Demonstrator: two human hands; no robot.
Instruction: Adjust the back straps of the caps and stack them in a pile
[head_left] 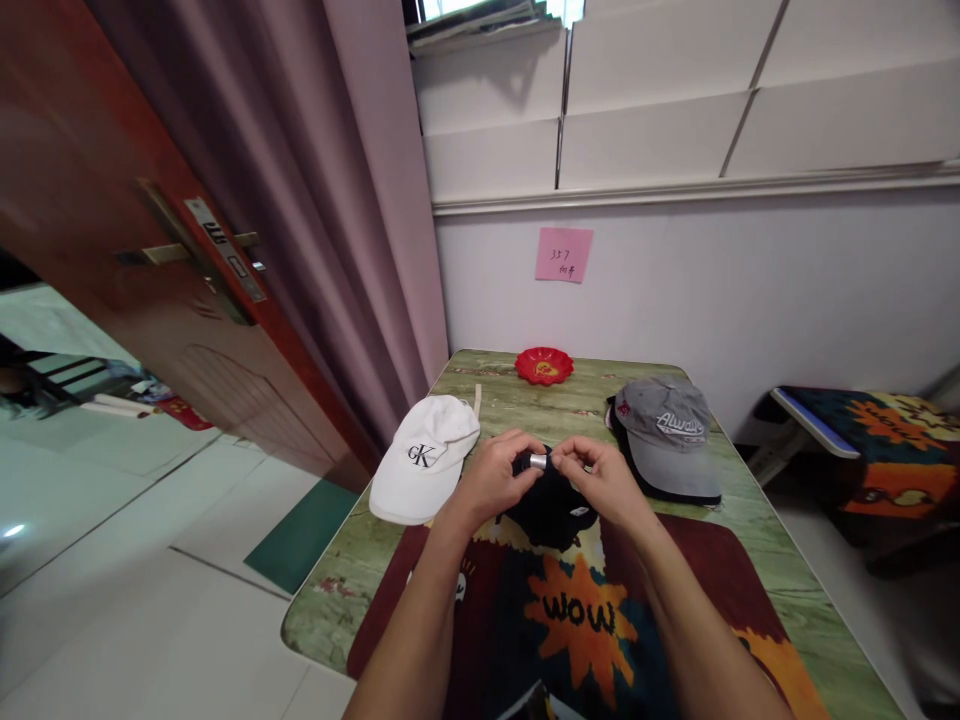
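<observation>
A black cap [551,512] sits on the near-middle part of the table, with its strap and a small silver buckle [538,461] at the top. My left hand [496,472] grips the strap just left of the buckle, fingers bent and thumb below. From the other side, my right hand [600,474] pinches the strap between thumb and fingertips. To the left lies a white cap [442,450] with black "CK" letters and its strap sticking up. On the right is a grey cap [671,430] reading "Always", resting over something black.
The wood-patterned table [330,600] bears a colourful "WOW" mat [581,612] under my forearms. A red scalloped dish [544,366] stands at the back, below a pink note [564,255] on the wall. A wooden door [150,300] and purple curtain [352,200] are at left.
</observation>
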